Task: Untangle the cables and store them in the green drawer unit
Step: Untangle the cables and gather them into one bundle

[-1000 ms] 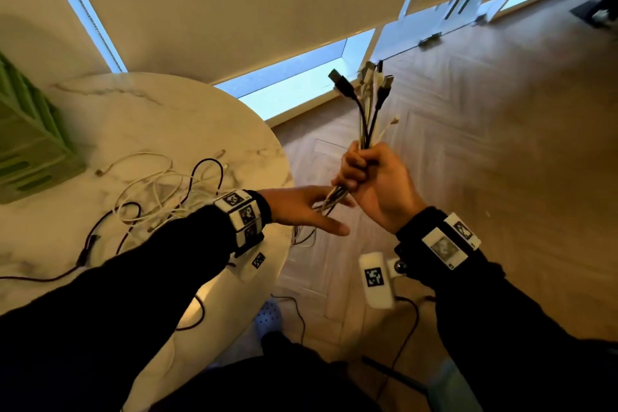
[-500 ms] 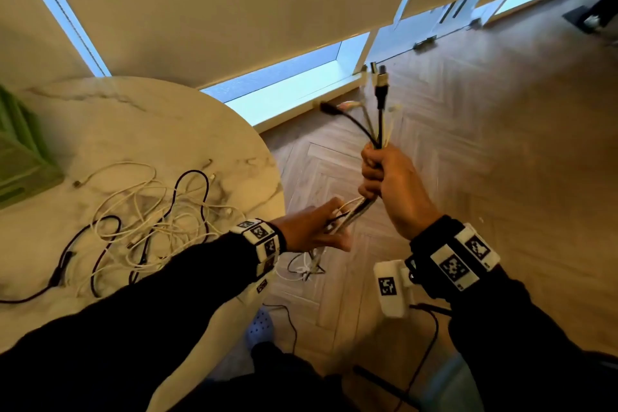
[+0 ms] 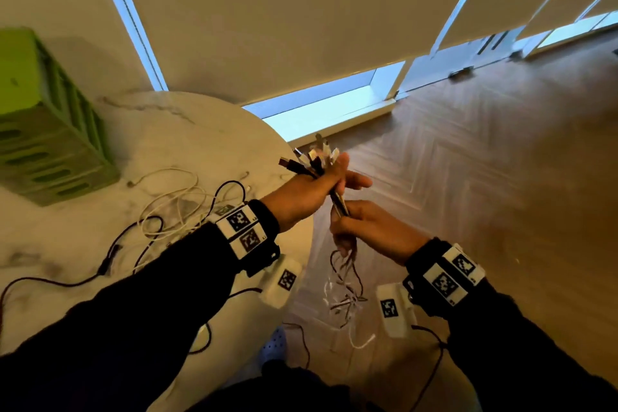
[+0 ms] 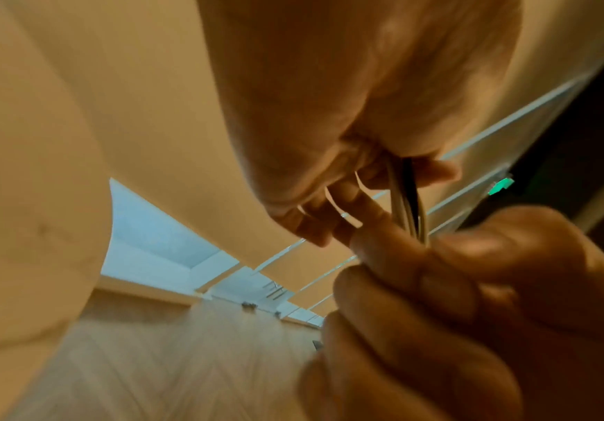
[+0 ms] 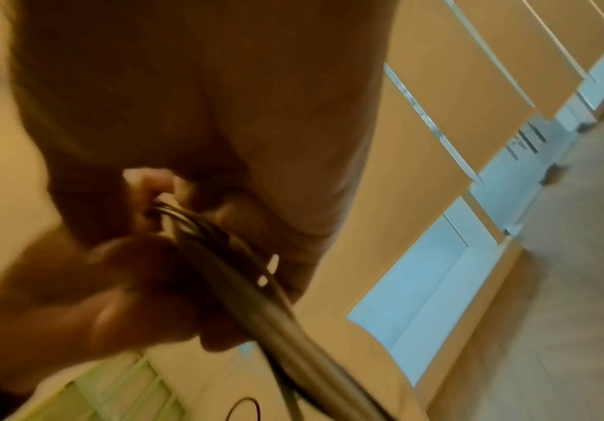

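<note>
Black and white cables [image 3: 319,164] are gathered in a bundle: my left hand [image 3: 311,191] grips the plug ends, my right hand [image 3: 364,227] clasps them below. More cables [image 3: 174,207] lie tangled on the marble table [image 3: 207,140]; the green drawer unit [image 3: 50,130] looks shut, storing not started.

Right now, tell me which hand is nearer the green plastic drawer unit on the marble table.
Left. The left hand grips the cable bundle beside the table's edge, nearer the green plastic drawer unit. The right hand grips it over the floor, farther away.
</note>
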Demonstrator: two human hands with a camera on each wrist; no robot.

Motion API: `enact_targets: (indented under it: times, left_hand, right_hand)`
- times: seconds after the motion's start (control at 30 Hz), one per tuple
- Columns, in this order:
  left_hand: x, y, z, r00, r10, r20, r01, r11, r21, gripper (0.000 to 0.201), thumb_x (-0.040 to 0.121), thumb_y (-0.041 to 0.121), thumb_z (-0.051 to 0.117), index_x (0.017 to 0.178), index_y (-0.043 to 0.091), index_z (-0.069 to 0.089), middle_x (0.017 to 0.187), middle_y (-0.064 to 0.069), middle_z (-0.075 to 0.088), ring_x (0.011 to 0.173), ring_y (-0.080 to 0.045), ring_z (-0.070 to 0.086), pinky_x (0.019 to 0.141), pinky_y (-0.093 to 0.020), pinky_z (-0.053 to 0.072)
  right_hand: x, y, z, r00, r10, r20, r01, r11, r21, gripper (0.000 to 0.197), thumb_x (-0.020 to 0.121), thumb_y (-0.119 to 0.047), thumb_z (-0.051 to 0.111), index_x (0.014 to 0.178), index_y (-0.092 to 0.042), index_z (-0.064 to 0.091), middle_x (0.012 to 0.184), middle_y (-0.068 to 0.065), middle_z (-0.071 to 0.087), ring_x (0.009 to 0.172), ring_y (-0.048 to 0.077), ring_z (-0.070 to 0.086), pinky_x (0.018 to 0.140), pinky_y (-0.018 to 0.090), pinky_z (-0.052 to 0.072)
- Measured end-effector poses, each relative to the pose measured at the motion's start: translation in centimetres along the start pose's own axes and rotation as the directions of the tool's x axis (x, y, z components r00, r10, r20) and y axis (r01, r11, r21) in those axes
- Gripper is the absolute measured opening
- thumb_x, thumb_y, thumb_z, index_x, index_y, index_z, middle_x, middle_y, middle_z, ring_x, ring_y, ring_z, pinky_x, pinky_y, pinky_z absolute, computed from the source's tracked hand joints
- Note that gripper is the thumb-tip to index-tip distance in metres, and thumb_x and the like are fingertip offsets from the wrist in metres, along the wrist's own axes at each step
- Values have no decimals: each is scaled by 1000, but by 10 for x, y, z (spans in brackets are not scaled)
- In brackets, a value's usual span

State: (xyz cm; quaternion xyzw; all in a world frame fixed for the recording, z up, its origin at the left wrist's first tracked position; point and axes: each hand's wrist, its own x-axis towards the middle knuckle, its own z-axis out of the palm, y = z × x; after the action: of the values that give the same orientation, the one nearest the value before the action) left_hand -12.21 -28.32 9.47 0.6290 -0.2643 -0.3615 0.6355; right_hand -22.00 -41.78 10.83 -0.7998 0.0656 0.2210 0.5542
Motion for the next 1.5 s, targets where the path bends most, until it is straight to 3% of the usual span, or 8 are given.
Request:
enact_targets:
  times: [0.17, 0.33, 0.5, 0.63, 0.9, 1.17, 1.33, 1.5]
  left_hand:
    - [-29, 13, -18, 979, -92, 184, 41, 964, 263, 64, 100, 60, 19, 60, 16, 41, 102, 0, 77, 104, -12, 67, 109, -39, 42]
    - [-58, 5, -52, 960, -279, 21, 279, 945, -171, 53, 100, 57, 36, 64, 18, 39, 62, -3, 45, 95, -25, 71, 98, -32, 51]
    - [-89, 7, -106, 940, -160, -301, -87, 741, -666, 32, 92, 23, 68, 69, 22, 45, 61, 5, 38, 76, -18, 55, 88, -35, 45]
    - [-109, 15, -133, 797, -103, -596, -442, 574, -689, 32, 63, 12, 70, 73, 21, 41, 67, 3, 34, 64, -16, 43, 83, -35, 42]
    - [-131, -2, -164, 569, -161, -806, -375, 822, -428, 26, 88, 5, 52, 94, 26, 38, 61, 14, 53, 55, -6, 37, 54, -23, 29]
    - [-164, -38, -177, 669, -198, -716, -138, 914, -381, 34, 100, 16, 58, 74, 25, 37, 62, 5, 25, 45, -10, 21, 44, -24, 21]
    - [-182, -44, -198, 589, -225, -777, -153, 912, -380, 39, 100, 18, 56, 71, 26, 33, 61, 4, 20, 46, -10, 15, 46, -25, 15]
    - [-198, -51, -215, 499, -254, -829, -172, 908, -381, 37, 101, 20, 55, 73, 26, 32, 61, 4, 20, 45, -11, 16, 48, -26, 14]
  right_hand:
    - [29, 21, 24, 941, 152, 304, -135, 988, -75, 16, 93, -10, 67, 88, 5, 60, 84, 26, 66, 100, 33, 69, 97, 34, 53]
    - [81, 31, 46, 987, 143, 67, -93, 869, -487, 44, 91, -55, 62, 96, -12, 71, 85, 5, 74, 84, 19, 71, 90, 37, 55]
    - [126, 27, 60, 920, -181, -349, -12, 875, -485, 41, 92, -50, 62, 72, -16, 51, 68, 6, 65, 69, 27, 67, 71, 44, 56]
    - [142, -4, 104, 929, -293, -227, 154, 862, -483, 32, 97, -47, 57, 82, -22, 43, 64, -4, 54, 65, 27, 58, 62, 40, 48]
    - [126, -13, 198, 924, -242, 297, 380, 684, -623, 52, 97, -45, 54, 130, -9, 35, 110, 17, 65, 90, 38, 65, 65, 35, 40]
    - [152, -6, 183, 868, -136, 477, 393, 775, -495, 70, 92, -76, 35, 137, -23, 41, 126, 5, 63, 106, 25, 63, 90, 43, 50]
    - [175, -18, 186, 882, -45, 469, 182, 950, -252, 48, 105, -54, 22, 114, -29, 63, 111, 1, 65, 101, 16, 60, 93, 33, 44]
    - [233, 14, 167, 907, 42, 420, 231, 782, -578, 57, 100, -53, 45, 142, -14, 44, 133, 4, 53, 120, 21, 54, 99, 35, 42]
